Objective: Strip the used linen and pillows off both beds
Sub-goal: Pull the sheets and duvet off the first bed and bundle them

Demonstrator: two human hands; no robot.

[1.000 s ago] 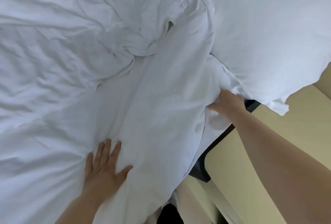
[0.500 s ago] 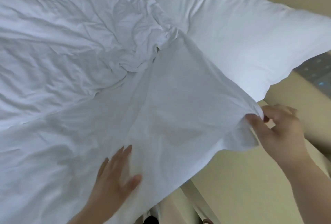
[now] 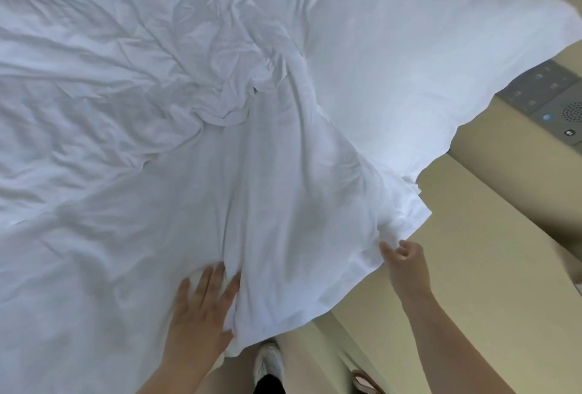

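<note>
We see a grey control panel (image 3: 548, 100) on the beige ledge (image 3: 472, 236) beside the bed, and a white shoe (image 3: 267, 362) below the hanging cloth. The white pillow (image 3: 393, 47) lies at the bed's head corner, overlapping the crumpled sheet (image 3: 126, 110). Our left hand (image 3: 201, 315) presses flat, fingers spread, near the edge. Our right hand (image 3: 406, 261) pinches the sheet's loose corner, now lower and closer to us than before.
</note>
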